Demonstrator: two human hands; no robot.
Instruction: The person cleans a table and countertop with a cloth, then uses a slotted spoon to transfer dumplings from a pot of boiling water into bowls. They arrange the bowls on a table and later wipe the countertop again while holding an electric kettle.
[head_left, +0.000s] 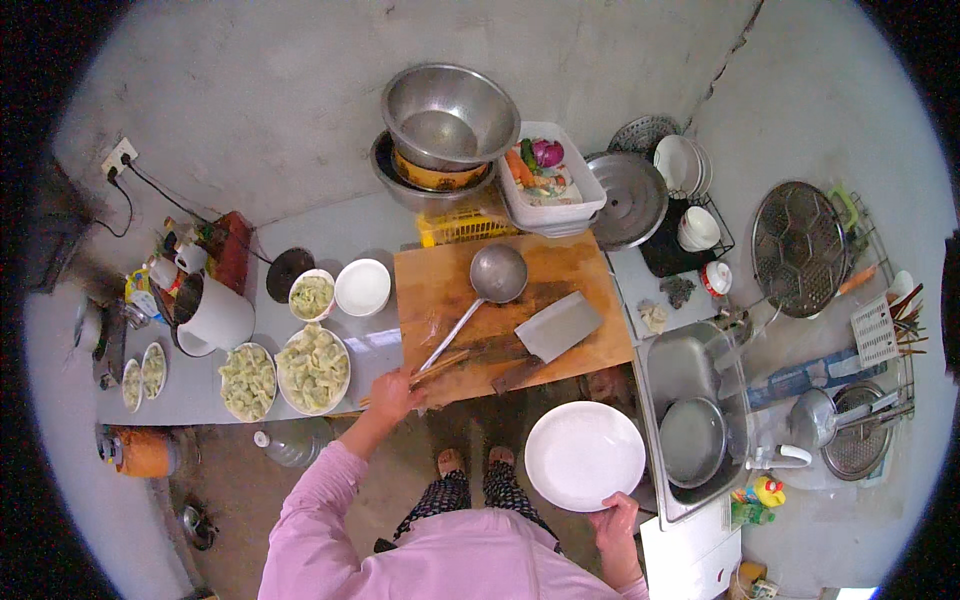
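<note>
My left hand (396, 394) is at the front left edge of the wooden cutting board (555, 262), closed around a pair of wooden chopsticks (448, 365). A metal ladle (499, 274) lies on the board, its handle end reaching my left fingers; whether they also grip it I cannot tell. To its right rests a cleaver (559, 326), its dark handle towards me. My right hand (619, 517) holds a round white plate (585, 455) by its near rim, in front of the board's right part. Left of the board are plates of dumplings (313, 371) (248, 381).
A sink (682, 360) with a metal basin (692, 442) is at right. Steel bowls (450, 112) and a white vegetable tub (551, 176) stand behind the board. A white bowl (362, 287) and a bowl of food (311, 296) sit left. A plastic bottle (292, 442) is below the counter.
</note>
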